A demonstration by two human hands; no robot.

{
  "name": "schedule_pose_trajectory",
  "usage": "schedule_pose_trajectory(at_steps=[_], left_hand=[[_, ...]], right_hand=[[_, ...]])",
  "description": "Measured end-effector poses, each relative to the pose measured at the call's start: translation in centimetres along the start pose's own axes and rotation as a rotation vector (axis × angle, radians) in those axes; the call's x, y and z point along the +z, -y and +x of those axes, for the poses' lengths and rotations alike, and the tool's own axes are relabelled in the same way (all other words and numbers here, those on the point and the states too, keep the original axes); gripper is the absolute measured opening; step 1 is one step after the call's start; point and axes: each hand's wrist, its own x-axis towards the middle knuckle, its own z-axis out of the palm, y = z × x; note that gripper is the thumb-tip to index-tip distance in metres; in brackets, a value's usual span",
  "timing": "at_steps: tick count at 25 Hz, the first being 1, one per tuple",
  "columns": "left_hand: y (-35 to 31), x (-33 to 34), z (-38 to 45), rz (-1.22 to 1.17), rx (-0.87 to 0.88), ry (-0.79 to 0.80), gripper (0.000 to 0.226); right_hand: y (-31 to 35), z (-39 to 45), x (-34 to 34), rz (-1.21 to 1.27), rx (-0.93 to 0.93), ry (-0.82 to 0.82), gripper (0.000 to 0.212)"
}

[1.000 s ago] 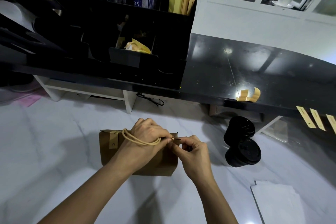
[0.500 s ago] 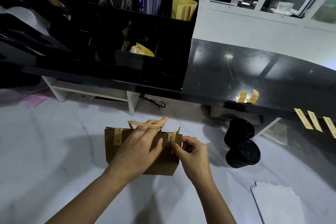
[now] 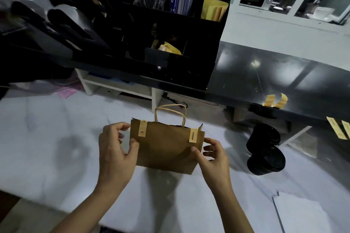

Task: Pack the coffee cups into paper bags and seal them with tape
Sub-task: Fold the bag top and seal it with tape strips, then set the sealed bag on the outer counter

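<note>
A brown paper bag (image 3: pixel 166 147) stands upright on the white counter (image 3: pixel 56 157), its twine handles (image 3: pixel 170 113) sticking up. Two tan tape strips, one at the left (image 3: pixel 142 128) and one at the right (image 3: pixel 193 135), fold over its top edge. My left hand (image 3: pixel 115 149) grips the bag's left side, thumb on the front. My right hand (image 3: pixel 212 157) grips the lower right side, thumb pressed on the front. Two black lidded coffee cups (image 3: pixel 265 157) stand to the right of the bag. What is inside the bag is hidden.
A black shelf (image 3: pixel 265 81) runs behind the bag with spare tape strips stuck on its edge, one group (image 3: pixel 275 101) in the middle and another (image 3: pixel 339 128) further right. A black organizer (image 3: pixel 151 34) holds supplies at the back left. White paper (image 3: pixel 299 213) lies at the front right.
My left hand let go of the handles and bag top and moved to the bag's left side. My right hand left the right tape strip and dropped to the right side. The handles now stand up.
</note>
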Motion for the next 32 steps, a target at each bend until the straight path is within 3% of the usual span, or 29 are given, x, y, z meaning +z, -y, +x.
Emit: schedule_pose_trajectory(at_steps=[9, 14, 19, 24, 32], left_hand=[[3.1, 0.8, -1.9, 0.007, -0.363, 0.294, 0.062], [3.7, 0.7, -2.5, -0.01, -0.468, 0.443, 0.065], [2.8, 0.6, -2.5, -0.075, -0.497, 0.383, 0.063], [2.2, 0.7, -2.3, -0.117, -0.38, 0.324, 0.052], [0.7, 0.9, -1.3, -0.187, -0.282, 0.337, 0.047]], right_hand=[[-2.2, -1.7, 0.4, 0.012, 0.177, 0.19, 0.068], [-2.6, -2.1, 0.5, 0.014, 0.154, 0.195, 0.067], [-1.6, -2.6, 0.2, 0.013, 0.104, 0.135, 0.063], [-0.1, -3.3, -0.2, 0.029, -0.004, 0.063, 0.055], [0.9, -4.3, -1.3, 0.125, -0.002, -0.053, 0.046]])
